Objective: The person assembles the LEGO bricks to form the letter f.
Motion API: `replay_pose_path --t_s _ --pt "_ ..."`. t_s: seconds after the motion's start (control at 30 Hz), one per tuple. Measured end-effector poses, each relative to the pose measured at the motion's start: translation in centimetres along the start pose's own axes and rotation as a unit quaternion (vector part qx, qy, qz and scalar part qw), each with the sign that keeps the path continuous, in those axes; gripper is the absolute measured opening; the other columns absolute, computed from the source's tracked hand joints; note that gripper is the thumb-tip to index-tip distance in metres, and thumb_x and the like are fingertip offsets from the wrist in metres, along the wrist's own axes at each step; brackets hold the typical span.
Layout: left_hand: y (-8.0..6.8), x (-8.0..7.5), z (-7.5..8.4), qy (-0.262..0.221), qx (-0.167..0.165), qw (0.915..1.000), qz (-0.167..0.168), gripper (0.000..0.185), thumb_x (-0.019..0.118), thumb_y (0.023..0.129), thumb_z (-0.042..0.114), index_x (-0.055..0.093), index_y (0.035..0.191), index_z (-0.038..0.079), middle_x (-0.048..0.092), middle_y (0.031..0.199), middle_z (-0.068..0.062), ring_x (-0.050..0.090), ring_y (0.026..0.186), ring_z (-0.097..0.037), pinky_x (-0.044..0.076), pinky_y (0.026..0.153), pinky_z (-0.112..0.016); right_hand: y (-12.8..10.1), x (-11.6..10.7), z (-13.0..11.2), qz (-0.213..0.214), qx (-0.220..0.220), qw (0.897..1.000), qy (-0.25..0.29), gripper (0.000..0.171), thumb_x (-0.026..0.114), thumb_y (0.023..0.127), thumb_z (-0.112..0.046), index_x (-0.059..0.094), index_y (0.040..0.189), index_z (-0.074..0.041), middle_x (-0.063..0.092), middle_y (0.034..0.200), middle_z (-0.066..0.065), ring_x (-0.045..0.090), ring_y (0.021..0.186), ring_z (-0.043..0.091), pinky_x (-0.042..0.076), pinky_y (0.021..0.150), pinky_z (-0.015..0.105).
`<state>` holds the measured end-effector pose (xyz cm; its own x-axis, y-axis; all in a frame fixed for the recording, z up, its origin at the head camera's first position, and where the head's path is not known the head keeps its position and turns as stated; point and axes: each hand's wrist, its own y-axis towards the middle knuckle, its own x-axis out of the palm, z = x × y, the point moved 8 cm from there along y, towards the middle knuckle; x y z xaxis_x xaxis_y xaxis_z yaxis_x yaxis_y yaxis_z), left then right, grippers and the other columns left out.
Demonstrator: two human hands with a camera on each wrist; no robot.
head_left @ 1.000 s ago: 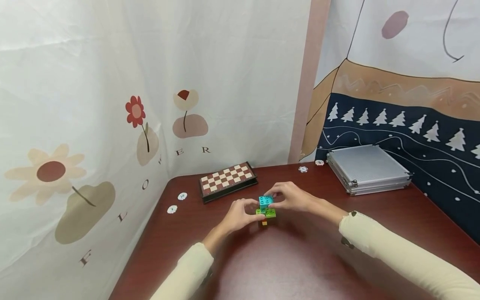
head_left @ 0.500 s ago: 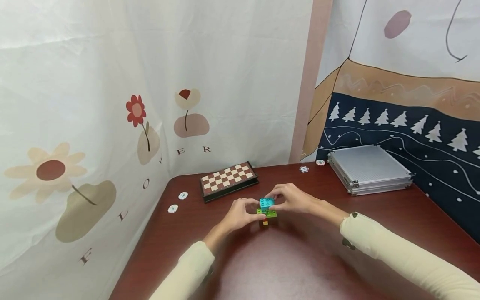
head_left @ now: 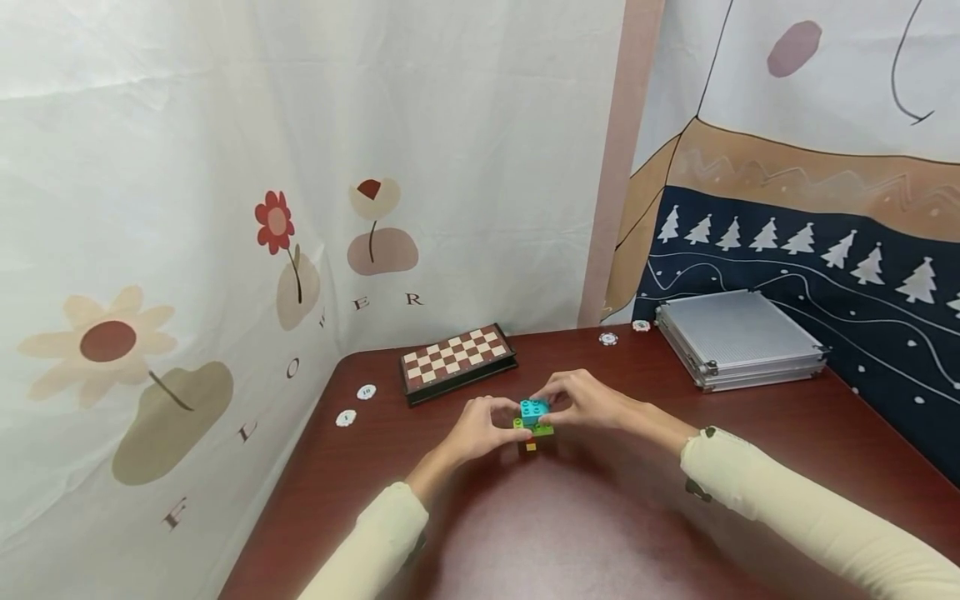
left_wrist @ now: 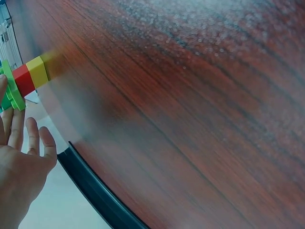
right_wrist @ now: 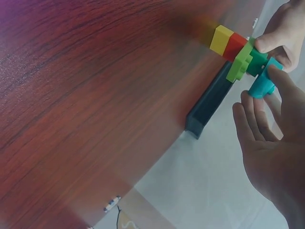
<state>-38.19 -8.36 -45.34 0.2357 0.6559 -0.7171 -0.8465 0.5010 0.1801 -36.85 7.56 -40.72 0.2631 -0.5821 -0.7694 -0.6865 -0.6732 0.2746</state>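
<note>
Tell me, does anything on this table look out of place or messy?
Only the poker chips: two lie loose left of the chessboard, two more beside the closed metal case. The brick stack stands upright.

Block stack: small tower of studded plastic bricks, upright on the dark red wood surface. Bottom to top: yellow brick, red brick, wide lime-green plate overhanging, darker green brick, turquoise brick topmost, studs up. Stands mid-surface, near the front of the folded chessboard.
</note>
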Motion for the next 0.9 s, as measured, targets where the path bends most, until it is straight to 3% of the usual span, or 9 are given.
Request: replay_pose_path --t_s 0.47,0.9 --pt "0.1 -0.12 0.14 0.008 0.004 1.0 -0.001 0.042 0.087 0.086 0.037 0.078 0.117 0.011 0.077 0.108 0.003 0.066 0.1 -0.011 0.054 0.084 -0.032 0.19 0.15 0.05 -0.022 0.006 1.0 0.02 0.035 0.082 0.092 -0.016 0.076 0.123 -0.004 0.067 0.102 0.003 0.069 0.096 0.031 0.06 0.084 0.037" --pt "0.06 -0.13 0.2 0.012 0.0 0.9999 -0.002 0.045 0.087 0.085 0.039 0.077 0.119 0.011 0.075 0.11 0.002 0.06 0.103 -0.016 0.052 0.087 -0.041 0.16 0.15 -0.47 -0.022 0.001 0.999 -0.024 0.036 0.083 0.091 -0.019 0.076 0.124 -0.006 0.067 0.106 0.003 0.067 0.097 0.019 0.059 0.082 0.025"
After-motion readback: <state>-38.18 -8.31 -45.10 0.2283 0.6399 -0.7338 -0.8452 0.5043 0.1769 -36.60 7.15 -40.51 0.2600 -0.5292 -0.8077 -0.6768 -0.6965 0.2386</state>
